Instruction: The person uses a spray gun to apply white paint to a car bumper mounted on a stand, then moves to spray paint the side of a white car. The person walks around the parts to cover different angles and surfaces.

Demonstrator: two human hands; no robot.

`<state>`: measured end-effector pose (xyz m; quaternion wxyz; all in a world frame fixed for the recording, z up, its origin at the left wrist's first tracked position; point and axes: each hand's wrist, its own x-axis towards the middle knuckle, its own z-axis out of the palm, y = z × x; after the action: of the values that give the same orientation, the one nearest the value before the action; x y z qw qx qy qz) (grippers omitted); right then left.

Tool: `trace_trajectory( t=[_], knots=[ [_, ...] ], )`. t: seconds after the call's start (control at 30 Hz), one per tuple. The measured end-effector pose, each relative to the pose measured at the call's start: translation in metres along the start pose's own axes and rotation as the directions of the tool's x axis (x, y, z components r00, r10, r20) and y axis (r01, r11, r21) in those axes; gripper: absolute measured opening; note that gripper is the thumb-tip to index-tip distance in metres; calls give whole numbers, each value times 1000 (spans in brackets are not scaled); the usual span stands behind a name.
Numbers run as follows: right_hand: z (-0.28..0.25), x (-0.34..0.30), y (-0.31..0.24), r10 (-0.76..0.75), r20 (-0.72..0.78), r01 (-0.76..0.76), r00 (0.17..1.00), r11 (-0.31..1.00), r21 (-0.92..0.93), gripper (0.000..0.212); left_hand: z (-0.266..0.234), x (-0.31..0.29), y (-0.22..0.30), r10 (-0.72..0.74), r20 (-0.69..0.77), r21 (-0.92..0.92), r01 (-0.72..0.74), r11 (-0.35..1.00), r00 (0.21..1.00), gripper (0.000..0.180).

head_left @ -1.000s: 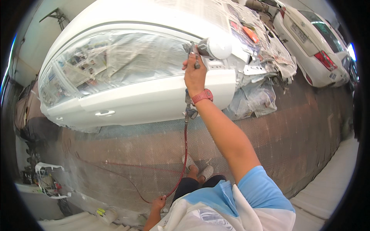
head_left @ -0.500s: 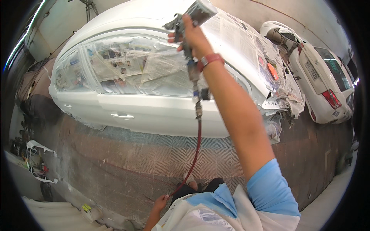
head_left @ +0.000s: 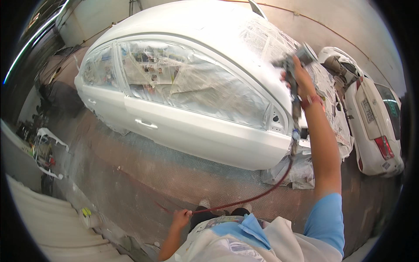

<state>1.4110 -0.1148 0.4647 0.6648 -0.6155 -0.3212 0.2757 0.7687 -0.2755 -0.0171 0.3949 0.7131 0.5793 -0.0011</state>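
Observation:
My right hand (head_left: 302,75) grips a grey spray gun (head_left: 289,65) with a cup on top, held up by the front pillar of a white car (head_left: 205,124). The gun's nozzle points left and is blurred. From its handle a dark red air hose (head_left: 244,201) sags across in front of my body. Low by my waist, my left hand (head_left: 181,216) is closed around that hose. The car's side windows (head_left: 174,78) are masked with clear film and newspaper. More masking (head_left: 266,37) covers the windshield and the front end.
A second white car (head_left: 371,113) stands at the right. Along the left are a dark covered vehicle (head_left: 61,70), a white bumper-like frame (head_left: 48,150) and a white bucket (head_left: 89,218). Patterned flooring (head_left: 174,174) runs beside the car.
My right hand has carried the spray gun to the right and lower, from above the roof to the front pillar. The hose now stretches sideways. The view has shifted and tilted.

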Motion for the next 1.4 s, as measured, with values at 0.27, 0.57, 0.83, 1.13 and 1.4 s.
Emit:
trace_trajectory(
  t=[0.27, 0.57, 0.83, 1.13, 1.4],
  knots=[
    [-238, -108, 125, 124, -231, -170, 965, 966, -193, 66, 98, -30, 62, -98, 191, 316, 33, 948, 977, 44],
    [-357, -281, 286, 84, -266, -218, 960, 824, -523, 56, 144, -67, 86, -236, 103, 185, 214, 959, 966, 58],
    [-315, -444, 369, 54, 23, -28, 998, 779, -626, 53, 175, -94, 116, -96, -40, 254, 102, 962, 995, 38],
    [-290, -503, 396, 20, -56, -54, 998, 696, -716, 56, 188, -144, 58, 32, 50, -57, -29, 998, 998, 29],
    [-281, -609, 404, 186, -255, -303, 949, 765, -568, 62, 213, -244, -40, 36, 16, -29, -36, 999, 999, 28]
  ],
)
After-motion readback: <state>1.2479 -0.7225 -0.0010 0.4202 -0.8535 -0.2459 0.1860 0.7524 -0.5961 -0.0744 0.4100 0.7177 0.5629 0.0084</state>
